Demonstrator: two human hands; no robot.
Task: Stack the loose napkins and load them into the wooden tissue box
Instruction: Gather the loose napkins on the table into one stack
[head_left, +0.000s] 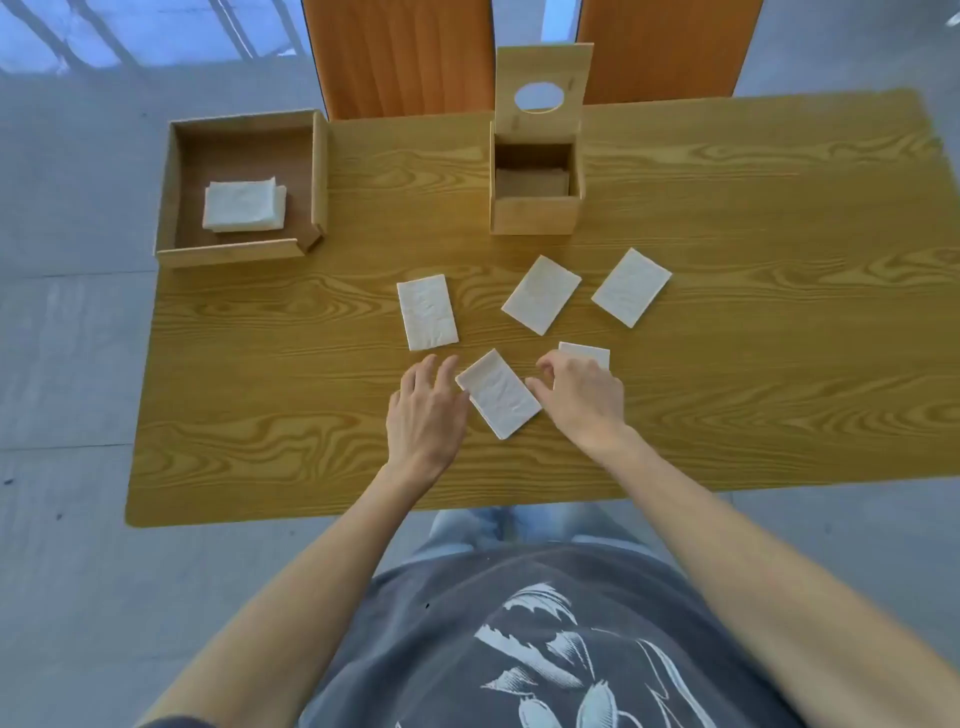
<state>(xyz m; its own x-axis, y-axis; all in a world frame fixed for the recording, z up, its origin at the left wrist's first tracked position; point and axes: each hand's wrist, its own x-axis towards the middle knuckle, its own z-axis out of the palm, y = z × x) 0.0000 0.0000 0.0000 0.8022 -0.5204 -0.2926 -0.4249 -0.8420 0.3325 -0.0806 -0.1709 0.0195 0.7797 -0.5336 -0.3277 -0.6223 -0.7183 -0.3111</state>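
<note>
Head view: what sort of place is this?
Probably a plain indoor workroom, not a home: a bare wood-grain table on grey tiled floor, two orange chair backs behind, napkins laid out.

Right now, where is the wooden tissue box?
In the head view, the wooden tissue box stands at the table's far edge, right of the open tray, lid up, beyond the loose napkins.
</note>
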